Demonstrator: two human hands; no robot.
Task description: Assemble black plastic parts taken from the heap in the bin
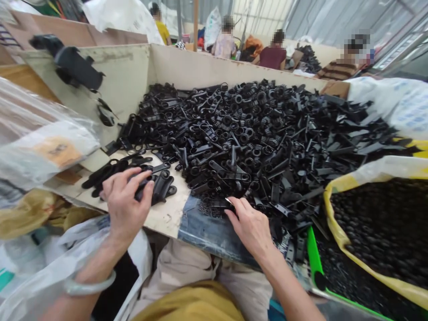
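My left hand (129,196) is curled over a row of black plastic parts (163,185) at the left of the worktop, its thumb and fingers around one of them. Those parts are long and flat with ring-shaped ends. My right hand (250,223) is bent in a pinch at the front edge of a large heap of black plastic parts (234,133). What sits between its thumb and index finger is too dark and small to make out. Beneath those fingertips lie tiny black pieces (209,207) on a dark blue sheet (203,227).
Pale boards (200,67) wall in the heap at the back. A yellow-rimmed sack (329,200) of small black pieces stands at right, beside a green-edged tray (314,254). A black device (78,67) hangs at upper left above a plastic bag (50,147). Several people sit beyond.
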